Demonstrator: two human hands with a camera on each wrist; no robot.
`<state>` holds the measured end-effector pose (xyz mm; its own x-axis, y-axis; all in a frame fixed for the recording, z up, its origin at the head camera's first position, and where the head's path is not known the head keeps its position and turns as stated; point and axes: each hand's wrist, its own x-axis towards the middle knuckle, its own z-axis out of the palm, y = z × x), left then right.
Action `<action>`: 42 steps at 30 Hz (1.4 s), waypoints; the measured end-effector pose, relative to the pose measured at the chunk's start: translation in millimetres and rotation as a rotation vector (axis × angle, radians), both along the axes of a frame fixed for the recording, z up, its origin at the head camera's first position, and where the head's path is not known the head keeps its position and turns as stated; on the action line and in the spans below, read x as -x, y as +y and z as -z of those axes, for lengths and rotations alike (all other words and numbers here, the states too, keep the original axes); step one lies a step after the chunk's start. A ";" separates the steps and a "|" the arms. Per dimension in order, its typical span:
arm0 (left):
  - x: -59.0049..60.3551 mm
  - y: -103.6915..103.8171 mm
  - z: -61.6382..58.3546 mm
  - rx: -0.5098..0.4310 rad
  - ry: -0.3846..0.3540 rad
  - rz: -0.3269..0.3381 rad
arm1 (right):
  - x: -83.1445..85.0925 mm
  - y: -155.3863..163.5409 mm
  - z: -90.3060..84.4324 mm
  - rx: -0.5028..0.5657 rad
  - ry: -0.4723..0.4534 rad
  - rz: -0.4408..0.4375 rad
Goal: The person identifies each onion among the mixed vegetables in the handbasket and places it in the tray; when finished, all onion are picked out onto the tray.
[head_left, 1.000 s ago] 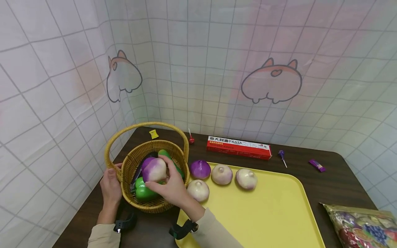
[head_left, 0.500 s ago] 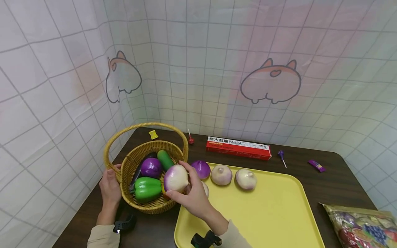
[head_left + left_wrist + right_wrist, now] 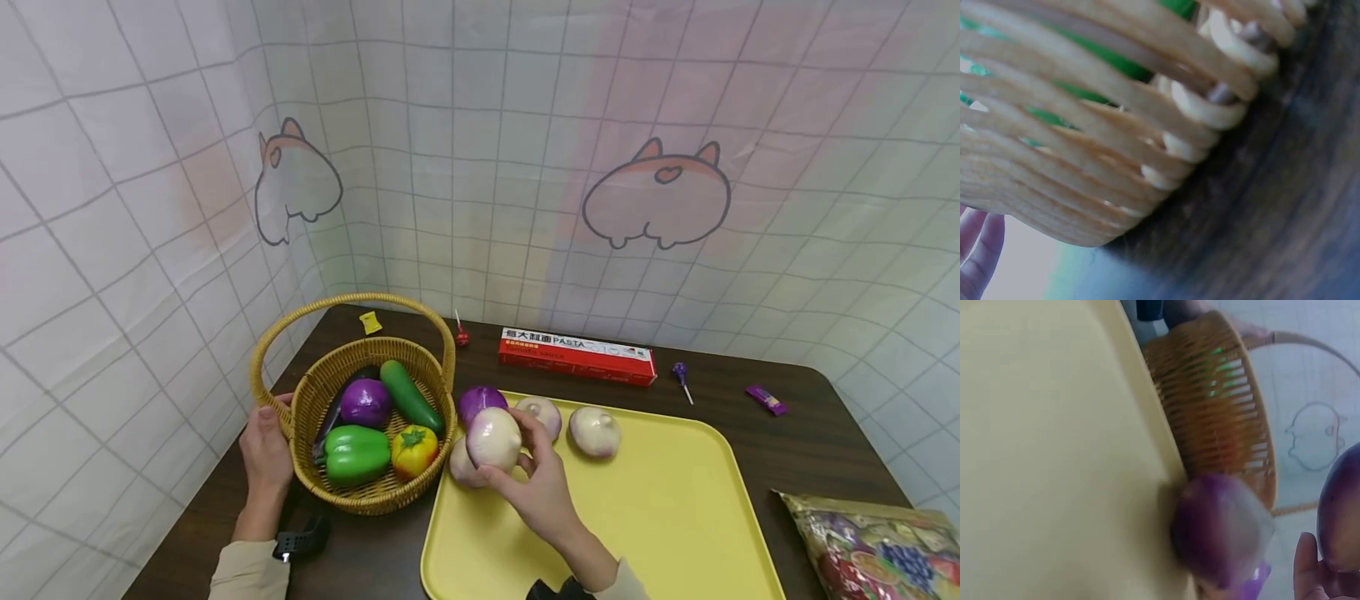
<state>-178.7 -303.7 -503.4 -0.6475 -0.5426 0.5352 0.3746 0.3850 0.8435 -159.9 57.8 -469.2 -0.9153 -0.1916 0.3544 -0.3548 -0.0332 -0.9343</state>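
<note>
My right hand [image 3: 543, 492] grips a white-and-purple turnip [image 3: 493, 439] between thumb and fingers. It is raised over the tray's near-left corner and overlaps another turnip [image 3: 463, 467]. My left hand [image 3: 266, 454] holds the wicker basket [image 3: 371, 505] at its left side, by the handle's foot. Inside lie a green bell pepper [image 3: 357, 456], a cucumber [image 3: 410, 397], a purple round vegetable [image 3: 366, 403], a yellow-red pepper-like vegetable [image 3: 415, 452] and a dark eggplant [image 3: 330, 418], partly hidden. Fingers [image 3: 984, 256] show beside the weave in the left wrist view.
The yellow tray [image 3: 637, 517] lies right of the basket. Along its back edge sit a purple vegetable [image 3: 480, 402] and two turnips. Behind are a red pasta box [image 3: 577, 357], lollipops and wrapped sweets. A fruit-printed bag [image 3: 885, 542] lies far right.
My right hand has carried the turnip out of the basket, rightward to over the tray. The vegetables in the basket now show uncovered. My left hand stays on the basket.
</note>
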 end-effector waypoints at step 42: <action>-7.1 9.9 -13.1 0.025 -0.022 -0.032 | 1.2 52.3 44.6 -0.355 -0.019 0.252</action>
